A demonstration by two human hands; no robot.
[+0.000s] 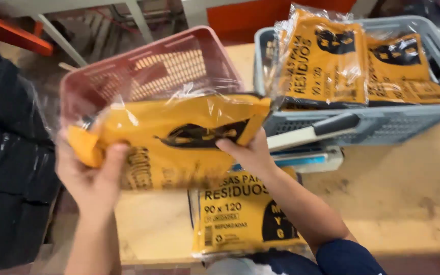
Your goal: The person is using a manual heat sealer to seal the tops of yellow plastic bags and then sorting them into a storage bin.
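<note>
Head view is looking down on a person's two bare hands, which are gripping a yellow plastic-wrapped packet (179, 137) above the near edge of a worn tan worktable (408, 193). The left hand (93, 178) is clamping the packet's left end, thumb lying across the front face and fingers hidden behind it; the right hand (250, 155) is pinching the lower right part, fingertips pressing on the front near a dark printed mark. The packet's long axis is running left to right between the two hands, tilted slightly upward toward the right, so each hand is holding one end and neither is clearly nearer its middle. Its upper edge is overlapping the front of a pink slatted basket (148, 71) standing just behind; whether packet and basket are touching cannot be told through the motion blur. To the right, a grey crate (434, 122) is holding more upright yellow packets (332, 61) of the same kind, well apart from the left hand and nearer the right. Below the hands, another flat yellow packet (240, 214) is lying on the table near its front edge. A white tool with a dark handle (317, 132) is resting beside the crate, and black folded bags (11, 168) are piling up at far left.
</note>
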